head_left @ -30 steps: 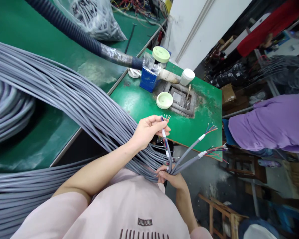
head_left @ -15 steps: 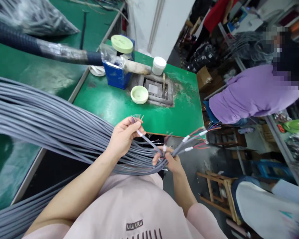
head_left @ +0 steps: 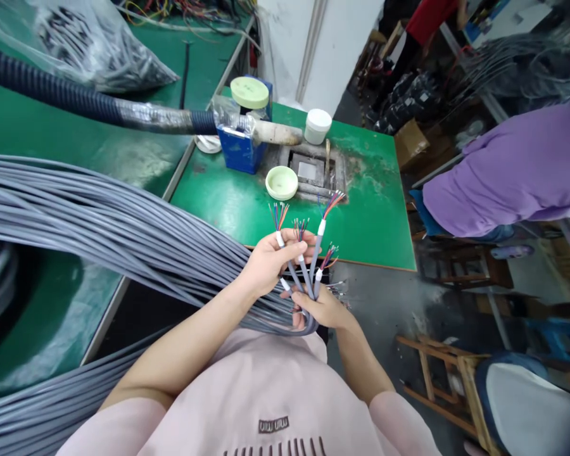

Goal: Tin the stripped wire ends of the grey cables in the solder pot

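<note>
Several grey multi-core cables (head_left: 308, 272) rise from my hands, each ending in fanned coloured wires (head_left: 330, 206) above a white band (head_left: 321, 227). My left hand (head_left: 273, 263) grips the cables just below one banded end (head_left: 279, 239). Lower down, my right hand (head_left: 320, 310) closes around the gathered cables where they bend into a loop. A large coil of the same grey cable (head_left: 99, 215) runs from the left side of the view past my left forearm to my hands. Part of the cable length is hidden behind my fingers.
A green workbench (head_left: 356, 215) lies beyond my hands, holding a blue box (head_left: 240, 149), a pale green dish (head_left: 282, 182), a white jar (head_left: 317, 125) and a ribbed hose (head_left: 61, 95). A person in a purple top (head_left: 508, 177) stands at the right. A wooden stool (head_left: 446, 367) stands low right.
The banded cable ends that pointed right now stand upward, bunched between my hands. The view has shifted, moving the bench and the person in purple slightly.
</note>
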Available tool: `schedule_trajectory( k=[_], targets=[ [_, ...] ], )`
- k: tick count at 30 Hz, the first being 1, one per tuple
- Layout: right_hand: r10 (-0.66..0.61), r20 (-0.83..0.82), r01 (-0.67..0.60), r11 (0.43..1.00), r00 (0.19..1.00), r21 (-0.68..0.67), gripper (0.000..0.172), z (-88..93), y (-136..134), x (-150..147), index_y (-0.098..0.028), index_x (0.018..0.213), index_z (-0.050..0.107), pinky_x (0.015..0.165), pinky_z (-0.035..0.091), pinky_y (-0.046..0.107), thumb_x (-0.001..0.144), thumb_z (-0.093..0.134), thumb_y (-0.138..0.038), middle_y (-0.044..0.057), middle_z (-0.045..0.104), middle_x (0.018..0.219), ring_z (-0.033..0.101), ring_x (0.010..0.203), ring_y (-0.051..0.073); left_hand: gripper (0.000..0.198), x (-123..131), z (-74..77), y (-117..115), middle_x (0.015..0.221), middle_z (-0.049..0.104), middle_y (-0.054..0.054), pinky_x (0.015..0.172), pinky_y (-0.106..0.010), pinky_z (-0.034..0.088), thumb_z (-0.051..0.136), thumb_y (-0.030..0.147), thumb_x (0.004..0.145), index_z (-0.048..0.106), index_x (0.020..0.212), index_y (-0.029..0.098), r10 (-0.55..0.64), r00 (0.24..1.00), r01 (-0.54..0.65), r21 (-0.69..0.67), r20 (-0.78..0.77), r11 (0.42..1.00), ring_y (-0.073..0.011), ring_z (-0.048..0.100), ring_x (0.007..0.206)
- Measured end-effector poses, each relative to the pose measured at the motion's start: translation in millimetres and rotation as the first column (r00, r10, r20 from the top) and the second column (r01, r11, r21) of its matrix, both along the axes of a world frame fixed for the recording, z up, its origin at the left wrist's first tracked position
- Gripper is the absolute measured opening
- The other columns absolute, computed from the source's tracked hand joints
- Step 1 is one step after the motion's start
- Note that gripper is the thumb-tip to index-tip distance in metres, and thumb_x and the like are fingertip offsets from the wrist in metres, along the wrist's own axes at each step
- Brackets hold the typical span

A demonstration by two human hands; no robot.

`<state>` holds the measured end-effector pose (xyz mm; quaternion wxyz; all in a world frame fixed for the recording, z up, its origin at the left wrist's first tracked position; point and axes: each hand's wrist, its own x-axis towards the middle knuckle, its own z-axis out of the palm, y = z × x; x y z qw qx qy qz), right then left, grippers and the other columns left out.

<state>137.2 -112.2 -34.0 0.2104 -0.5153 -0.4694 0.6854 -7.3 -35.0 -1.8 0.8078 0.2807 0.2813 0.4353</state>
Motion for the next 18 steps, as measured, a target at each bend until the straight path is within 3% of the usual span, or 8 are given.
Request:
schedule_trajectory(
  k=[5,18],
  targets=[
    [0.0,-0.033,-0.001,1.0,0.999,-0.01,0.065,-3.8,-3.6,0.3,-0.01,0.11,0.065,0.047,0.049,0.023,0.079,0.055,-0.066,0.0,0.062,0.053,0.06,0.045,0.013,0.029,2.4,2.2,-1.2,0.083,0.073,-0.006,0.069,-0.032,0.059,0.081,0.029,0.065,0.058,0.073,0.013,0.035,0.999,-0.033,-0.078,0.015,0.996,-0.0186,0.071,0.074],
    [0.024,-0.024,-0.024,1.0,0.999,-0.007,0.063,-1.9,-4.7,1.4,-0.007,0.108,0.065,0.048,0.049,0.023,0.08,0.055,-0.063,0.001,0.062,0.054,0.059,0.045,0.012,0.02,4.7,4.7,-2.1,0.068,0.07,-0.003,0.058,-0.026,0.058,0.077,0.025,0.069,0.062,0.07,0.013,0.017,0.999,-0.012,-0.116,0.048,0.993,-0.0166,0.069,0.065]
  ],
)
